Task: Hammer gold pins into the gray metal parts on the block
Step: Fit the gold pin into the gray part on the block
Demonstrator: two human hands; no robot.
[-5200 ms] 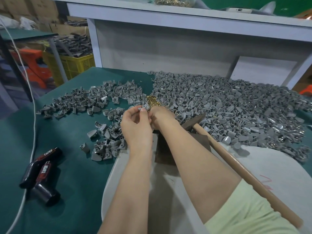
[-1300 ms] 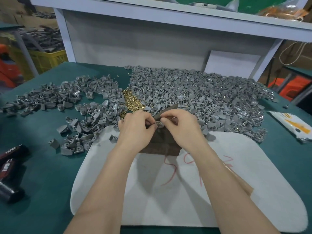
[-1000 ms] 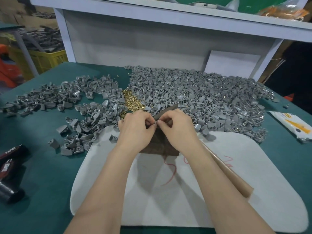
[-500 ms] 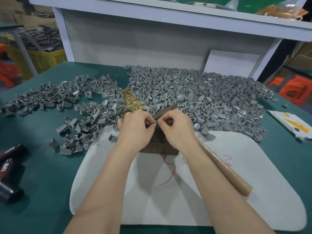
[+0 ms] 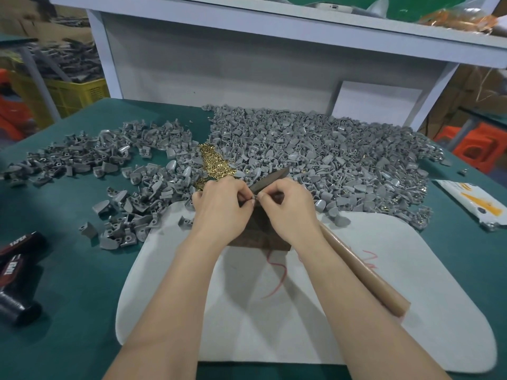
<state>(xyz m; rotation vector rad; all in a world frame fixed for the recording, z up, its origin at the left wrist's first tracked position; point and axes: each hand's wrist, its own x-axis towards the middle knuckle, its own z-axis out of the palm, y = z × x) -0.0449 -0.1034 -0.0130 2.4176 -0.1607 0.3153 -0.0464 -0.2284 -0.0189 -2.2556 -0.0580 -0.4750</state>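
My left hand and my right hand meet fingertip to fingertip over the dark block. Together they pinch a small gray metal part; whether a pin sits in it is too small to tell. The hammer's dark head juts out beyond my right fingers. Its wooden handle runs back under my right hand and forearm. A small heap of gold pins lies just beyond my left hand. A big pile of gray parts spreads behind the block.
The block stands on a white pad on the green table. More gray parts are scattered at the left. Black tape rolls lie at the left edge, a printed packet at the right. A white shelf frame closes the back.
Earlier my hands were at the gold pins with the view turned left. In the last second my right fingertips closed in on the left ones over the block; since then little has moved.
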